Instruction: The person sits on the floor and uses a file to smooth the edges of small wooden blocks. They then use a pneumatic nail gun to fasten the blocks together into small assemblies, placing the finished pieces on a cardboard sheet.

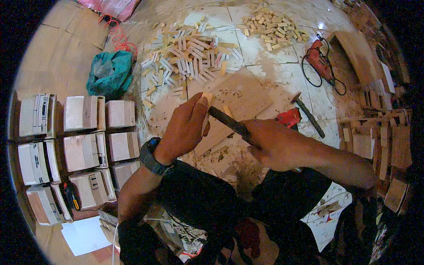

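Gripped in left hand point(187, 123), fingers curled in close: small wooden block point(207, 96), pale end poking out past the fingertips, above the middle of the work board point(251, 90). Clenched in right hand point(280, 141): dark bar-shaped tool point(229, 121) (file or rasp perhaps, too dim to tell), angled up and leftward toward the block. At the tip, very near block and left fingers; contact impossible to judge from this angle. On left wrist, dark watch point(154, 157). On the board, scattered shavings and another slim wood strip point(227, 109), just left of the tool. Just beyond the right hand, red object point(289, 117), partly hidden, and near it a hammer point(309, 115), lying aslant. Farther up, on pale tiles point(287, 75), red drill point(319, 59) with looped black cord. Ahead, loose heap of wooden pieces point(190, 55), many pale-faced; to the right of that, smaller pile of short blocks point(274, 28). Off left, green bag point(110, 73), rows of wooden box-like parts point(81, 112), yellow-and-black cutter point(72, 197) among them, white sheet point(87, 235) below.
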